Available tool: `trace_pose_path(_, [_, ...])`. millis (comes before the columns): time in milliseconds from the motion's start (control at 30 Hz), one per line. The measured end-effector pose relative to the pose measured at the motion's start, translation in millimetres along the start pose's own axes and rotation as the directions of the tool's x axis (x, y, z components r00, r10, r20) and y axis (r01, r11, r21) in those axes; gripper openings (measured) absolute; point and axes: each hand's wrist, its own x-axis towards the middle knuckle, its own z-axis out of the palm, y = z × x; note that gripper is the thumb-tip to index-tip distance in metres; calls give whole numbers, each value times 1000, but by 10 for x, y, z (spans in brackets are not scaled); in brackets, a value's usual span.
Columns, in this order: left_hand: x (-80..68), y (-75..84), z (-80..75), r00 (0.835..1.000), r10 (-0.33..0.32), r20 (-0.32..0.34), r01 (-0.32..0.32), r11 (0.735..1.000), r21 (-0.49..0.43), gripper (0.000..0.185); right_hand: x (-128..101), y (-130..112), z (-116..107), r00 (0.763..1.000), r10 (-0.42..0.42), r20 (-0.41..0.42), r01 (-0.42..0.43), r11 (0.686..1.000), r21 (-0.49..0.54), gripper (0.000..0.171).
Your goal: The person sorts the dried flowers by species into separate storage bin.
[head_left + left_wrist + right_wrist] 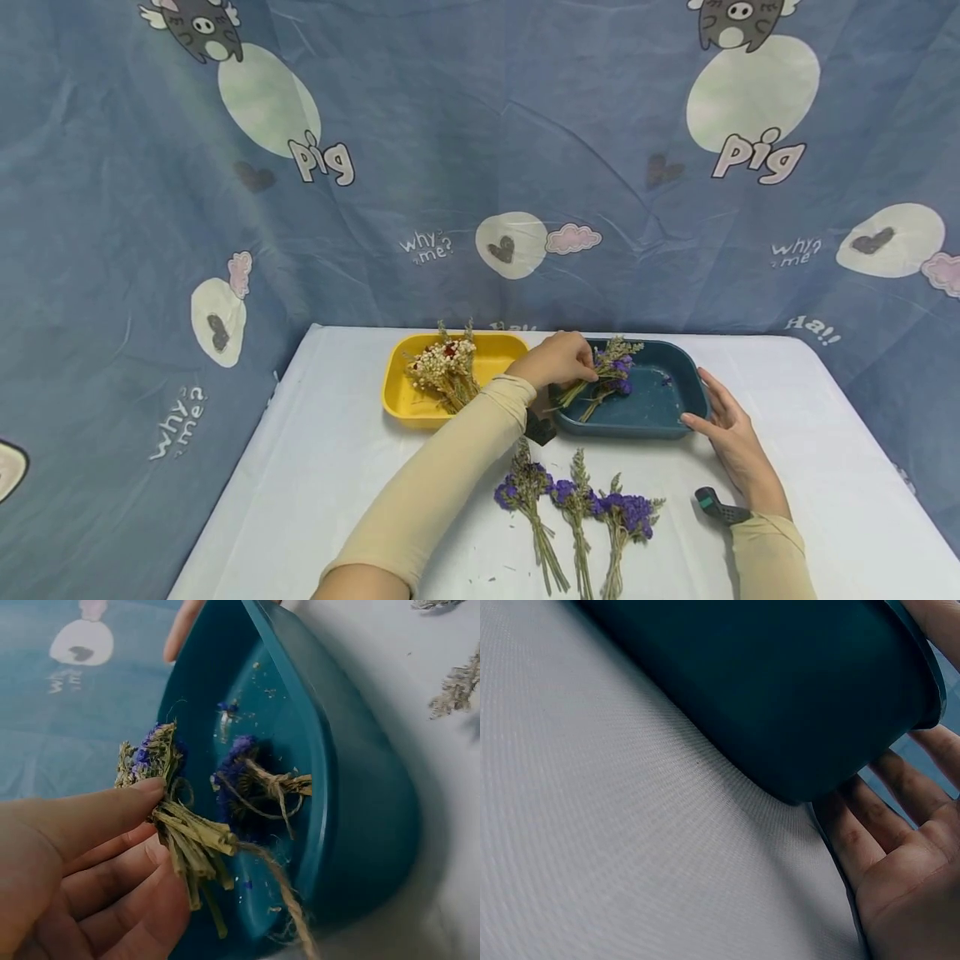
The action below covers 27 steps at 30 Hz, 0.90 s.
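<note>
My left hand (557,363) pinches a small bunch of dried purple flowers (193,834) between thumb and fingers, over the left part of a teal tray (678,429). Its cut stems point toward the tray's near side. Inside the tray lies another twine-tied purple bunch (241,761), with loose bits scattered on the bottom. At the tray's right end, my right hand (738,446) holds the corner, thumb at the front rim and fingers along the outer side. In the right wrist view, the fingers (877,817) reach along the tray's outside wall.
A yellow tray (397,408) with white and red dried flowers (442,367) stands on the left, partly behind my left forearm. Three purple bunches, including a right-hand one (626,517), lie on the white tablecloth (322,467) in front. A blue printed curtain (420,150) hangs behind.
</note>
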Motion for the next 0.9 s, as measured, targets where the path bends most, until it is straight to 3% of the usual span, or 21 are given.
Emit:
trace_pose_path(367, [252,200,178,998,-50,33,44,986,159,20,5,-3,-8,1000,9,1,-9,1000,4,87])
trace_pose_path(667, [287,163,279,988,-149,36,142,979,147,21,10,2,26,1000,13,0,-13,1000,12,87])
trace_pose_path(900, [311,148,337,987,-160,28,155,981,120,21,21,2,14,1000,8,-5,-8,1000,3,87])
